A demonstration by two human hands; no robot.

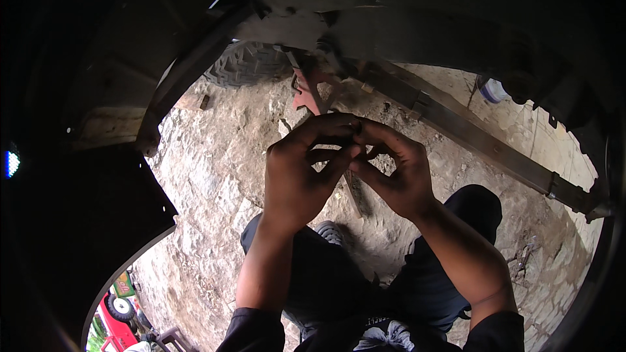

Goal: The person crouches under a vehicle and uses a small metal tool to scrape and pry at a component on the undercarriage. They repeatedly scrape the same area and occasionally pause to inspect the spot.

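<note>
Both hands are raised in front of me, their fingertips brought together in a pinch. My left hand [293, 166] has its thumb and fingers closed, the thumb tip nearly touching the other hand. My right hand [403, 173] mirrors it, thumb and fingers curled toward the same spot. A small dark piece seems to sit between the fingertips, too small and shaded to name. Behind and below the hands stands a reddish metal stand [305, 94], partly hidden by them.
Dark vehicle bodywork arches overhead and along the left. A long metal beam [482, 143] slants down to the right. A chunky tyre [244, 65] is at the back, near a wooden block [192, 101]. A white bucket [493, 90] stands far right. Rough stony ground [208, 169] lies below.
</note>
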